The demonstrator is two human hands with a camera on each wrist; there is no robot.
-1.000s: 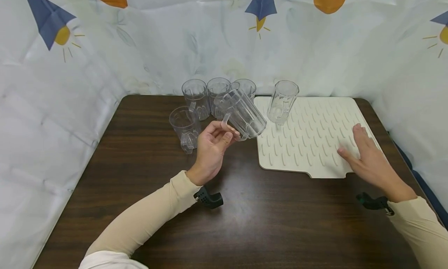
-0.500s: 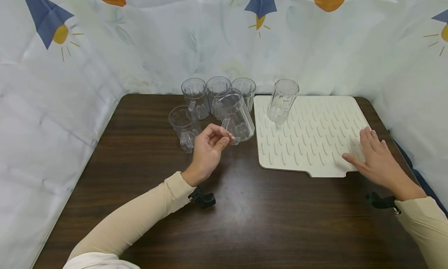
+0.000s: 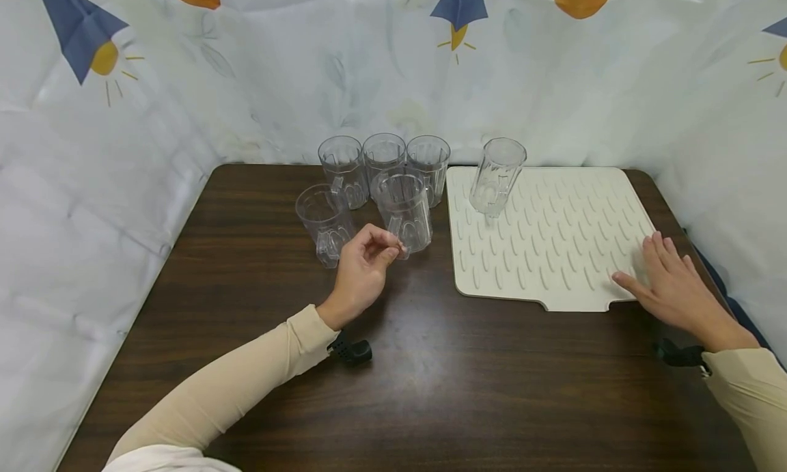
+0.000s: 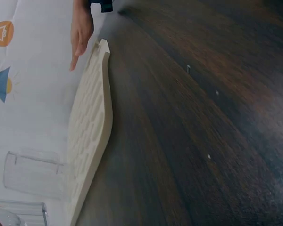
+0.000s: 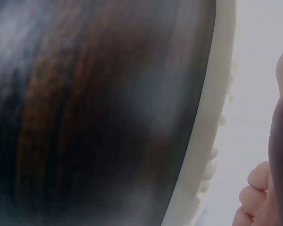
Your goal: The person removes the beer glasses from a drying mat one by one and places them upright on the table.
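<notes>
In the head view my left hand (image 3: 363,267) pinches the handle of a clear glass mug (image 3: 406,212), which stands nearly upright in front of a back row of mugs. Whether its base touches the table cannot be told. My right hand (image 3: 682,287), fingers straight, is at the right edge of the cream ridged drying mat (image 3: 572,240); contact with the mat is unclear. Another clear mug (image 3: 496,178) sits on the mat's back left corner. Left of the held mug stands one more clear mug (image 3: 326,223).
Behind the held mug, a left mug (image 3: 344,171), a middle mug (image 3: 382,154) and a right mug (image 3: 428,164) stand along the back of the dark wooden table (image 3: 479,390). A white printed curtain (image 3: 277,69) hangs just behind and at both sides.
My left hand has moved left and slightly toward me, bringing the mug off the mat's left side and from tilted to nearly upright. My right hand has shifted right and slightly toward me.
</notes>
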